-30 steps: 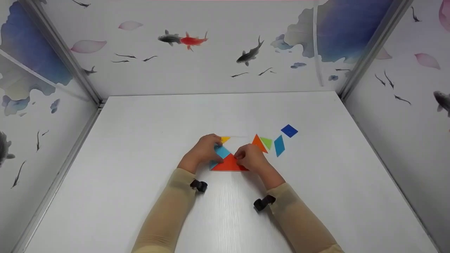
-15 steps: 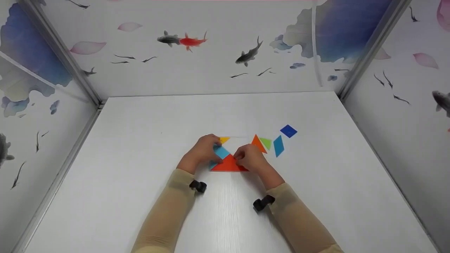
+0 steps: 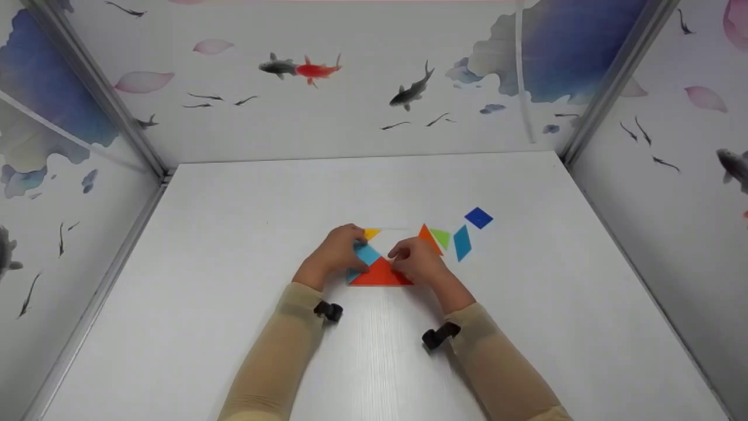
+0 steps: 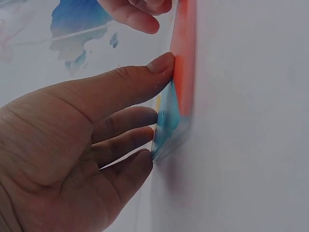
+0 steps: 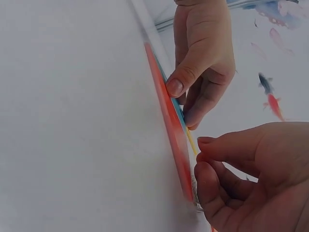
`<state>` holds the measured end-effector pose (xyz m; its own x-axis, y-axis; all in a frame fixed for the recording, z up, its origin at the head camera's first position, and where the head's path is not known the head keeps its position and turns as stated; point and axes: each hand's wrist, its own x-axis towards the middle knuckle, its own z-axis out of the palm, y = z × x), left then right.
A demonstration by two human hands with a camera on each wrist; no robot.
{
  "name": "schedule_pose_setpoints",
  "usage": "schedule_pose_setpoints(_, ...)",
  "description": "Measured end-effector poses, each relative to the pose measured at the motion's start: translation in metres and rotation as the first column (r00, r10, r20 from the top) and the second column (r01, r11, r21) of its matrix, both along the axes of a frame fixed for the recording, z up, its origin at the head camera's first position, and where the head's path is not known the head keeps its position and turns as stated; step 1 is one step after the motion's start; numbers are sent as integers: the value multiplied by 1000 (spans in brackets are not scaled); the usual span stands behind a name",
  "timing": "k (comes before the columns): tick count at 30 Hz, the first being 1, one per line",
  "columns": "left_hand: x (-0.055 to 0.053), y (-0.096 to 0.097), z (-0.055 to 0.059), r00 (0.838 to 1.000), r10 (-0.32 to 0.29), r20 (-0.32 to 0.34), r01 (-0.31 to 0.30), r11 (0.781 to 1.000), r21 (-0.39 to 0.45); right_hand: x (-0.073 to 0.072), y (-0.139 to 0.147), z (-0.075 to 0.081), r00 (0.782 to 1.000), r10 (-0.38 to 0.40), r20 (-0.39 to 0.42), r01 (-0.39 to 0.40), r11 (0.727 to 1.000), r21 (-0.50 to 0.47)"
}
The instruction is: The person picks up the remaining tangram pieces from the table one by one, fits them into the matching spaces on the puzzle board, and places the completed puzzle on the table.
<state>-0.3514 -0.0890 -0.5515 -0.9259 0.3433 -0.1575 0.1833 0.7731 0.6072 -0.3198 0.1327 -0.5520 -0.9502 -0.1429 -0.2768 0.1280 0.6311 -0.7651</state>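
I see the board (image 3: pixel 395 237) lying flat near the middle of the white table (image 3: pixel 263 245), well apart from the back wall (image 3: pixel 350 131) and both side walls, with table surface reaching out on every side. Its near edge runs along the base of the red triangle (image 3: pixel 381 275); the right hand covers much of its right edge.

The left hand (image 3: pixel 338 248) spans the board's left side, fingers spread and only gently bent, tips touching the edge, thumb on the seam between red and light blue (image 3: pixel 367 253). A corner of yellow (image 3: pixel 371 233) shows beside its fingertips.

The right hand (image 3: pixel 418 261) is by the red triangle's right slope, fingers bent, thumb close to the index tip; I can't tell whether it pinches anything.

Just beyond that hand I have the orange triangle (image 3: pixel 430 240), partly hidden, then the green (image 3: pixel 442 237) close against it, the blue rhomboid (image 3: pixel 462 242) and the dark-blue square (image 3: pixel 478 218), corner towards me.

For markings, I make out printed fish (image 3: pixel 300 67) on the back wall.
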Motion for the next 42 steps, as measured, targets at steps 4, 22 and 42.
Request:
schedule_pose_setpoints(4, 1, 1, 1, 1000, 10, 10, -10, 1000, 7, -3, 7, 3, 999, -40, -2, 40, 999, -33)
schedule_pose_setpoints(22, 1, -1, 1, 1000, -10, 3, 10, 1000, 12, -14, 46, 9, 976, -161, -144, 141, 980, -140)
schedule_pose_setpoints(42, 0, 1, 1, 1000, -1, 13, 1, 1000, 10, -17, 63, 13, 961, -261, -94, 247, 960, -133)
